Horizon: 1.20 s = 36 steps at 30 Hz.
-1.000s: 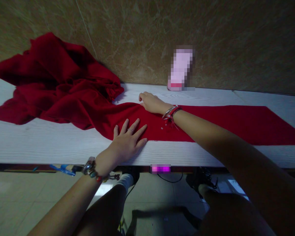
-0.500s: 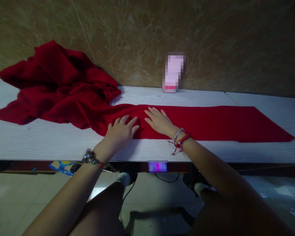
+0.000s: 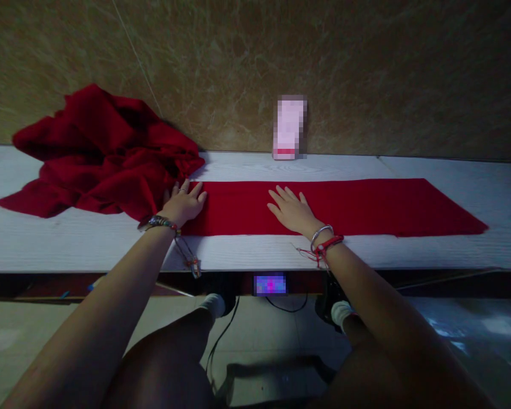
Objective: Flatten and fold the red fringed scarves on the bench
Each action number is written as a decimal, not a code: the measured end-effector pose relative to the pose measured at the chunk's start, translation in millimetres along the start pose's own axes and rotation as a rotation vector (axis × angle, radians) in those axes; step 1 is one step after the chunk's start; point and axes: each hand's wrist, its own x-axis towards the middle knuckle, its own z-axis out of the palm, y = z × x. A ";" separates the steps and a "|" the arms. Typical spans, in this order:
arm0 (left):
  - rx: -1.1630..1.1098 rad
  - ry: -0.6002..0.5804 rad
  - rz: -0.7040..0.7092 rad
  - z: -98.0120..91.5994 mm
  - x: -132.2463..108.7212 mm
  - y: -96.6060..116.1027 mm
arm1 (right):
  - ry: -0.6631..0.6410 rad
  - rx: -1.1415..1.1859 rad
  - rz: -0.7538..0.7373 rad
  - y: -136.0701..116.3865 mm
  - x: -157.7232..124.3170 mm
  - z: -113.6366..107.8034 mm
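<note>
A long red cloth (image 3: 366, 207) lies across the white tabletop. Its right part is a flat, smooth strip ending in a slanted edge, while the left part is bunched in a loose heap of folds (image 3: 97, 147). My left hand (image 3: 184, 203) rests with spread fingers on the cloth, just where the flat strip meets the heap. Farther right, my right hand (image 3: 293, 210) lies palm down on the middle of the strip, fingers apart. Neither hand grips anything. Bracelets circle both wrists.
A pink, blurred-out object (image 3: 288, 128) leans on the brown marbled wall (image 3: 221, 68) behind the white table (image 3: 238, 254). Below the front edge is a small lit screen (image 3: 270, 284) with a dark cable (image 3: 289, 310) by it. My legs and feet are under the table.
My left hand has slid left along the cloth toward the heap, smoothing the strip between the hands. My right hand stays spread on the strip, slightly farther right in view. The view has shifted a little.
</note>
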 end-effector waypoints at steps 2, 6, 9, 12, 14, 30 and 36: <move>-0.023 0.007 -0.092 -10.7 -5.8 4.0 | 0.008 -0.006 0.000 -1.3 0.9 0.7; -0.029 0.153 0.132 -21.5 -14.7 34.2 | 0.032 -0.005 -0.005 -2.4 2.0 2.3; -0.092 0.041 0.327 -13.6 -17.7 54.3 | 0.044 -0.003 -0.006 -1.7 1.8 2.9; -0.111 -0.079 0.314 -3.1 -17.4 54.0 | 0.043 0.000 -0.005 -1.1 1.5 2.8; -0.104 -0.080 0.247 0.7 -15.9 44.8 | 0.043 0.000 -0.011 -1.0 1.3 2.6; -0.012 -0.043 0.154 -13.7 -27.0 44.4 | -0.058 -0.034 0.174 67.9 -40.5 -13.5; -0.163 0.060 0.136 -21.6 -46.3 98.8 | 0.087 0.024 0.087 15.0 -37.0 -16.0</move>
